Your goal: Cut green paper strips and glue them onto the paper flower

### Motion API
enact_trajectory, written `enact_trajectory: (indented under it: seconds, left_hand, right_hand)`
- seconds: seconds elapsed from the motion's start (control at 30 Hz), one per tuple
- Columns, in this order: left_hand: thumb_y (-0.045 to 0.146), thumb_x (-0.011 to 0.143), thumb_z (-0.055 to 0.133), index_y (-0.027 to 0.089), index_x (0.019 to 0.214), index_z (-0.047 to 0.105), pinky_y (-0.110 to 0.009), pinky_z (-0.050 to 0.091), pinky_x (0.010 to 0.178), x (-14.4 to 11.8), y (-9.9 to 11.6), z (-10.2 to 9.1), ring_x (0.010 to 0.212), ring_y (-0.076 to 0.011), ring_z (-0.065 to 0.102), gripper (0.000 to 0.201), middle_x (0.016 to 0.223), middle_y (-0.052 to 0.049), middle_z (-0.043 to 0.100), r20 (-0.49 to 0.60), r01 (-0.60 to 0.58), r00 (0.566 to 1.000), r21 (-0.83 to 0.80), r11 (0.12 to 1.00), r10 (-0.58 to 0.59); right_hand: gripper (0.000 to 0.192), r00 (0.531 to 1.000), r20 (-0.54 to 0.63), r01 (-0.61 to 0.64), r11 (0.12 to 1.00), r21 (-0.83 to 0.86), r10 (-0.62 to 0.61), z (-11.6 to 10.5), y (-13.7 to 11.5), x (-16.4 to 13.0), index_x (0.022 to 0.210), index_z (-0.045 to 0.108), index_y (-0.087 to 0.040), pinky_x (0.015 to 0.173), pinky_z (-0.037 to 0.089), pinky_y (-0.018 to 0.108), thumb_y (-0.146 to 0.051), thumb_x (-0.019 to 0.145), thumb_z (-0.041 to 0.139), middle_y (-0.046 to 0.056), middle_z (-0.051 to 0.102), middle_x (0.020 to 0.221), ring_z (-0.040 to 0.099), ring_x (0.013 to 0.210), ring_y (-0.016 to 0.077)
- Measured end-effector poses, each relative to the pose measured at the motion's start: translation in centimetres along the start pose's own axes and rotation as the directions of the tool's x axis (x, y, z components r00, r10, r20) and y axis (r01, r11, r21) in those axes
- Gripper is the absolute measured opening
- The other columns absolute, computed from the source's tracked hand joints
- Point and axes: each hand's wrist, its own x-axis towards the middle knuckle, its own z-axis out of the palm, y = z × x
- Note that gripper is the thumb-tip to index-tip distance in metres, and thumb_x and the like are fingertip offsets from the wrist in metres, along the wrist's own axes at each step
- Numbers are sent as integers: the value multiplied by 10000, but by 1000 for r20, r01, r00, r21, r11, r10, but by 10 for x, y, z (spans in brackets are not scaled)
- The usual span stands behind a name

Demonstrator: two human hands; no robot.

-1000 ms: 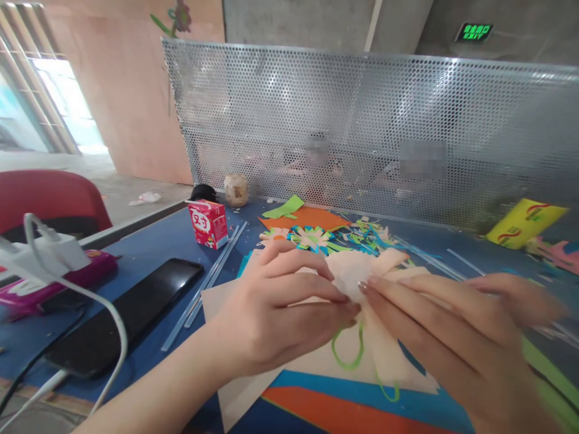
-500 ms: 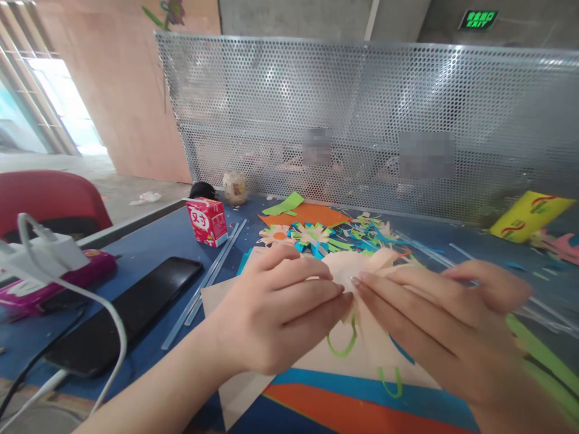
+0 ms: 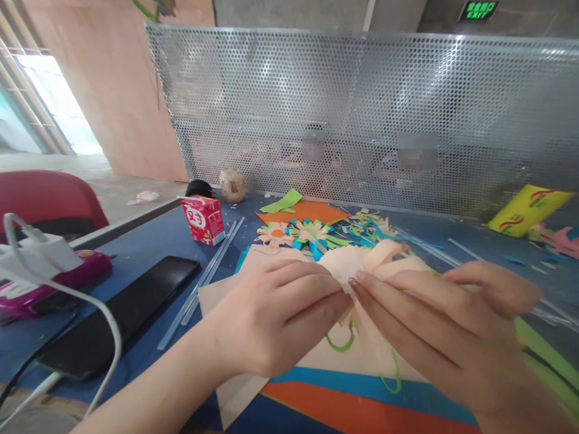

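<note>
Behind the blue desk (image 3: pixel 149 241) stands perforated screen; near its front edge we pinch a light, limp, easily torn peach paper flower (image 3: pixel 362 265) between left hand (image 3: pixel 275 319) and right hand (image 3: pixel 443 337), gripping its gathered centre.

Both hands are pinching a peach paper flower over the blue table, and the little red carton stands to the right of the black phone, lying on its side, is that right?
Not quite. In the head view the red carton stands upright, not on its side. The rest holds: left hand and right hand pinch the peach paper flower over the blue table, carton right of the phone.
</note>
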Motion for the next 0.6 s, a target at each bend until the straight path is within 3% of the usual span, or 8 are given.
enact_trajectory:
  seconds: [0.27, 0.6]
  left_hand:
    - [99, 903, 333, 58, 788, 646, -299, 543, 689, 2, 1, 0, 757, -183, 654, 336, 744, -111, 691, 10, -38, 999, 53, 998, 38]
    - [96, 910, 314, 51, 855, 632, -303, 535, 708, -2, 0, 3, 794, -181, 641, 326, 786, -114, 681, -27, -52, 998, 23, 998, 52]
  right_hand:
    - [211, 1000, 11, 26, 1000, 6, -26, -5, 2, 6, 956, 639, -119, 627, 406, 344, -124, 923, 430, 44, 678, 1025, 578, 959, 163]
    - [240, 999, 5, 44, 997, -59, -44, -5, -1, -2, 1003, 625, -148, 638, 388, 349, -160, 933, 396, 36, 615, 1147, 510, 1096, 164]
